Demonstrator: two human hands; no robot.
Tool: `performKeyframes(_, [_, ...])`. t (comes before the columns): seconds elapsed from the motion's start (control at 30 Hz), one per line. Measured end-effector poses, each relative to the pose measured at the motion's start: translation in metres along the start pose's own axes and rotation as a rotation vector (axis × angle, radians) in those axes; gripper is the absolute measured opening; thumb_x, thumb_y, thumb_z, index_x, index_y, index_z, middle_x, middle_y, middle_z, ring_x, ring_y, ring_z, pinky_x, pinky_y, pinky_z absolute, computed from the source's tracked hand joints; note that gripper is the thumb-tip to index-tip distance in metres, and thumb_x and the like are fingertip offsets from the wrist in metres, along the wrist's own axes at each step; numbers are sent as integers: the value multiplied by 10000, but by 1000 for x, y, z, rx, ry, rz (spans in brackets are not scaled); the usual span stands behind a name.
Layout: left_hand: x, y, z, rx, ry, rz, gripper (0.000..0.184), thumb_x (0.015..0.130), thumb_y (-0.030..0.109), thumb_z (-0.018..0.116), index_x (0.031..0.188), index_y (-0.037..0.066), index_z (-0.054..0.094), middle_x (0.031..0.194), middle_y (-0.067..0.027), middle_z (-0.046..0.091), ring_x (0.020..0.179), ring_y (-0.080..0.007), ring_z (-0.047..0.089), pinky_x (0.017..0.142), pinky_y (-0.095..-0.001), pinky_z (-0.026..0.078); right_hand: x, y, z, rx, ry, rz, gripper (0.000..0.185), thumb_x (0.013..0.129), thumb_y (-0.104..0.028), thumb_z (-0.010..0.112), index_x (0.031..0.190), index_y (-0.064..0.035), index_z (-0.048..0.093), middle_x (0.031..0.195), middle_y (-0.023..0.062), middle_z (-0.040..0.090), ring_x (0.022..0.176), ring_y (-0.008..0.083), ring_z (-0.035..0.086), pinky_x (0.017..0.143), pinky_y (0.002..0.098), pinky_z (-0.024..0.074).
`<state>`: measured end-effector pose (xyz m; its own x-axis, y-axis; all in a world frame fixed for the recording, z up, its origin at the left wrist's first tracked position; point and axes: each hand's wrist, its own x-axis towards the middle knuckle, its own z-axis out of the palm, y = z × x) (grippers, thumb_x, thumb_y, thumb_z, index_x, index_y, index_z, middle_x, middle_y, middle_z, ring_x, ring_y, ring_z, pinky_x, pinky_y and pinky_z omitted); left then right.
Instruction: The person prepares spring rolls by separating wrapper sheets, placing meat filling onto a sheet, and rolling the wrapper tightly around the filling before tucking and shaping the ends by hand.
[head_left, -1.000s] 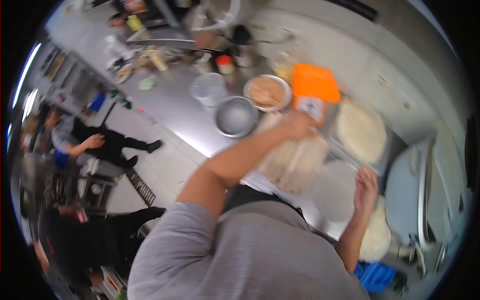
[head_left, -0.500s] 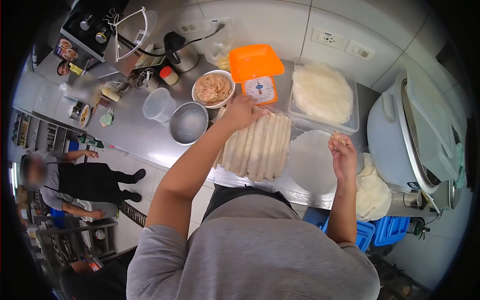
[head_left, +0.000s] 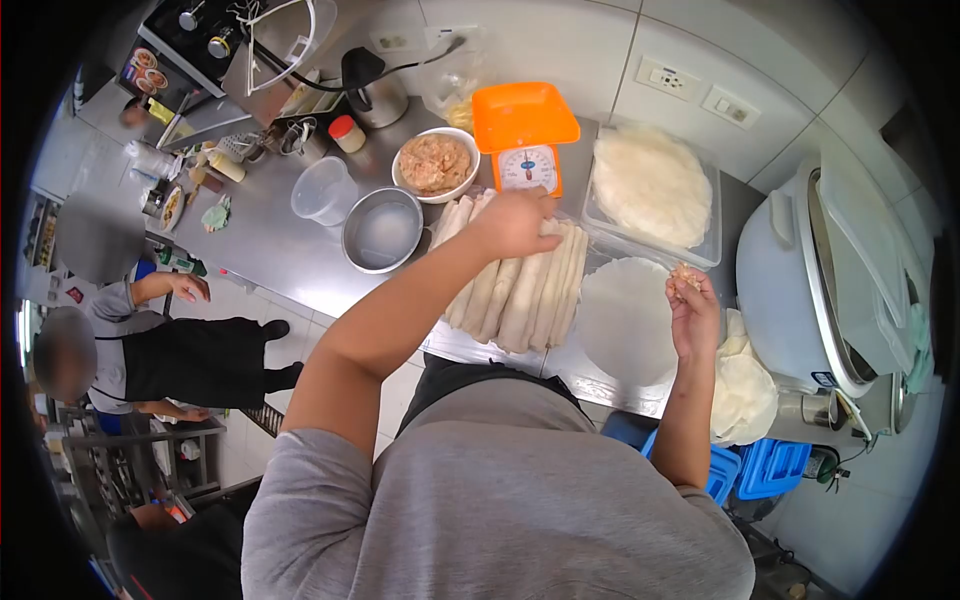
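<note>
My left hand point(head_left: 517, 224) is over the far end of a row of pale, long filled rolls point(head_left: 510, 300), its thumb apart from its fingers. Some fingertips are hidden from me; nothing shows in that hand. Pinched in my right hand point(head_left: 693, 318) is a small clump of pinkish minced meat filling point(head_left: 686, 279), held above the right edge of a round white wrapper point(head_left: 627, 325) lying flat on the counter. A white bowl point(head_left: 474, 176) of the same-looking filling point(head_left: 434, 164) stands beyond the rolls, beside an orange kitchen scale point(head_left: 527, 170).
A clear tub point(head_left: 712, 245) holds stacked wrappers point(head_left: 652, 187). Further right are a large lidded cooker point(head_left: 775, 270) and a pile of pale sheets point(head_left: 742, 395). On the left stand a metal bowl point(head_left: 383, 230) and a plastic container point(head_left: 325, 190). Another person point(head_left: 190, 360) stands beyond the counter.
My left hand has shifted slightly right over the rolls, its fingers drawn in from their spread. My right hand still pinches the filling. The other person has moved an arm.
</note>
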<state>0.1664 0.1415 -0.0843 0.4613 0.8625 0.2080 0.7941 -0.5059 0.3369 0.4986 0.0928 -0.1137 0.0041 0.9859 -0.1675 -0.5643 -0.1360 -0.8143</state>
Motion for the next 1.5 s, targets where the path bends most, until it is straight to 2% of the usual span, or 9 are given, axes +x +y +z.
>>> performKeyframes(0.23, [-42, 41, -52, -387, 379, -127, 273, 727, 242, 748, 771, 48, 560, 678, -117, 575, 606, -256, 596, 582, -354, 481, -6, -11, 5, -3, -66, -38, 158, 859, 24, 617, 1006, -21, 580, 988, 106, 639, 867, 173, 629, 773, 254, 520])
performKeyframes(0.43, [-128, 50, -143, -423, 788, -11, 281, 736, 7, 761, 712, 56, 486, 678, -21, 538, 618, -91, 497, 554, -246, 408, -10, -21, 13, -34, -53, -68, 175, 855, 38, 604, 1017, -21, 575, 976, 112, 640, 861, 183, 627, 754, 277, 505])
performKeyframes(0.73, [-254, -5, -234, -91, 965, -546, 244, 771, 30, 735, 747, 44, 493, 682, 47, 477, 610, -30, 413, 548, -197, 341, -6, -1, 39, -51, -78, -18, 257, 856, 18, 618, 1104, 5, 555, 1031, 120, 631, 918, 185, 615, 822, 278, 499])
performKeyframes(0.97, [-317, -105, -216, -107, 906, -844, 228, 767, 136, 714, 803, 13, 525, 654, -11, 523, 596, -83, 481, 539, -252, 398, -6, 14, 71, -119, -88, 14, 227, 861, 23, 607, 1082, 15, 557, 999, 109, 632, 867, 164, 608, 798, 251, 493])
performKeyframes(1.07, [-325, -172, -177, -532, 1066, -776, 200, 781, 128, 684, 797, 1, 530, 770, -52, 585, 650, -118, 571, 566, -277, 454, -14, 17, 90, -131, -78, 33, 203, 857, 20, 613, 1054, 5, 566, 984, 104, 634, 853, 160, 610, 787, 247, 494])
performKeyframes(1.17, [-303, -223, -137, -156, 769, -838, 173, 810, 110, 630, 832, -17, 514, 994, -107, 629, 743, -202, 665, 592, -335, 526, -23, 23, 93, -181, -93, 41, 186, 853, 15, 620, 1032, -9, 574, 972, 96, 636, 855, 157, 610, 788, 250, 497])
performKeyframes(1.27, [-298, -250, -122, -678, 803, -800, 184, 837, 103, 596, 888, -31, 479, 1167, -144, 603, 802, -274, 702, 603, -387, 569, -41, 19, 100, -252, -8, 31, 177, 850, 9, 627, 1018, -19, 580, 970, 91, 636, 857, 157, 612, 790, 255, 500])
performKeyframes(1.37, [-302, -283, -122, -657, 779, -958, 203, 857, 105, 584, 921, -36, 453, 1226, -160, 595, 788, -291, 708, 582, -396, 572, -58, 12, 92, -287, 65, 21, 181, 851, 5, 629, 1023, -23, 584, 969, 88, 635, 861, 158, 614, 793, 256, 502])
performKeyframes(1.5, [-324, -320, -118, -386, 646, -1113, 267, 893, 168, 597, 1037, -49, 540, 1006, -197, 654, 766, -274, 708, 603, -352, 569, -72, 10, 86, -318, 162, 11, 188, 847, 10, 627, 1028, -22, 586, 975, 84, 637, 880, 166, 620, 789, 261, 511])
